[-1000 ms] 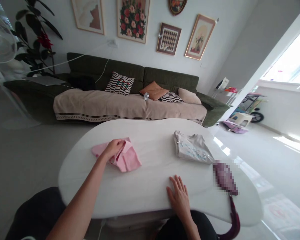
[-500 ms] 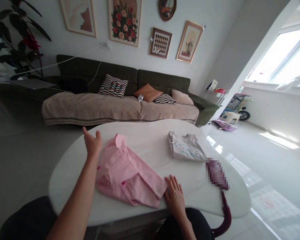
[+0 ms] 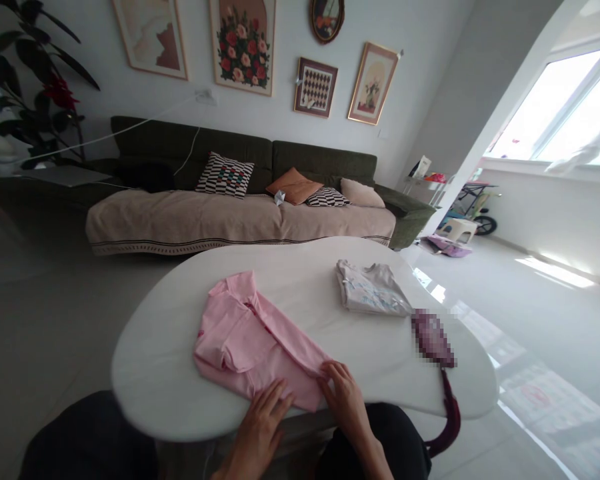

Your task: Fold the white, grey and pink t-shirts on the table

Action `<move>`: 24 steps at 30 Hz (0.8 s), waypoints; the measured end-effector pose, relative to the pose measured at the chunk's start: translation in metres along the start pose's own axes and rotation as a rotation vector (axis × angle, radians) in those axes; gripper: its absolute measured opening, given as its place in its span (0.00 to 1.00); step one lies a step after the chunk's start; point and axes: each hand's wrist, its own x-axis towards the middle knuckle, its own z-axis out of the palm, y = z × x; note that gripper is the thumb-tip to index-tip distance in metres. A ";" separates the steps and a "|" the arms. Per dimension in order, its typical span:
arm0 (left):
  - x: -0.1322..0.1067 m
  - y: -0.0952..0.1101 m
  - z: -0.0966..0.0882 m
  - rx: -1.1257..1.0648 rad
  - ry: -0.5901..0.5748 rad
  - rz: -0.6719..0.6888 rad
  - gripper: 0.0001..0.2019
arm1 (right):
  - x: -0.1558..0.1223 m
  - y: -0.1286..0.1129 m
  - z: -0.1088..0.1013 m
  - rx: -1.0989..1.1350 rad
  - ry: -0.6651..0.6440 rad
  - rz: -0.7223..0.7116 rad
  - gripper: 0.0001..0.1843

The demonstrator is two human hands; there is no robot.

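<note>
A pink shirt [image 3: 275,347] lies partly folded and slightly rumpled on the white table [image 3: 155,360], with a long folded strip running down its right side. My left hand [image 3: 260,427] rests on the shirt's near edge, fingers stretched out over the fabric. At the lower right corner, my right hand [image 3: 347,400] touches the cloth with its fingertips, fingers extended. Both palms hang at the near rim of the table, and the thumbs are only partly visible. Farther back on the right lies a neatly folded grey shirt [image 3: 373,290], apart from both hands.
A blurred-out purple item [image 3: 433,337] lies near the table's right side, with a dark red strap [image 3: 447,417] hanging over the edge. Behind the table stands a green sofa [image 3: 325,157] with a beige cover and cushions. My knees [image 3: 395,433] are close under the table.
My left hand has come from beyond the shirt's left side down to its near edge. The shirt's left part now lies folded inward. My right hand has shifted slightly onto the corner.
</note>
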 end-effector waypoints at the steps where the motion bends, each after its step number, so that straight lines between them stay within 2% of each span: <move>1: -0.006 -0.004 0.001 0.027 -0.010 0.024 0.25 | 0.001 -0.005 0.000 0.033 0.022 0.046 0.13; 4: -0.041 -0.020 0.001 0.097 -0.103 0.132 0.25 | 0.006 -0.019 -0.008 0.320 0.101 0.235 0.16; 7: -0.086 -0.035 -0.007 0.116 -0.164 0.192 0.26 | 0.011 -0.039 -0.028 0.882 0.153 0.420 0.18; 9: -0.108 -0.043 -0.012 0.137 -0.156 0.219 0.28 | 0.010 -0.060 -0.042 1.198 0.181 0.459 0.16; 12: -0.119 -0.049 -0.014 0.197 -0.079 0.245 0.30 | 0.003 -0.094 -0.057 1.426 0.228 0.436 0.13; 15: -0.114 -0.048 -0.017 0.200 -0.063 0.223 0.29 | -0.011 -0.115 -0.066 1.468 0.364 0.420 0.13; 18: -0.109 -0.039 -0.031 0.084 -0.143 0.167 0.22 | -0.026 -0.114 -0.076 1.397 0.514 0.400 0.11; 21: -0.105 -0.023 -0.061 -0.122 -0.230 0.083 0.14 | -0.043 -0.098 -0.093 1.249 0.552 0.416 0.10; 23: -0.103 -0.009 -0.086 -0.258 -0.214 0.035 0.15 | -0.057 -0.087 -0.109 1.133 0.568 0.449 0.12; 24: -0.103 -0.001 -0.101 -0.307 -0.165 0.019 0.15 | -0.064 -0.083 -0.118 1.062 0.577 0.455 0.14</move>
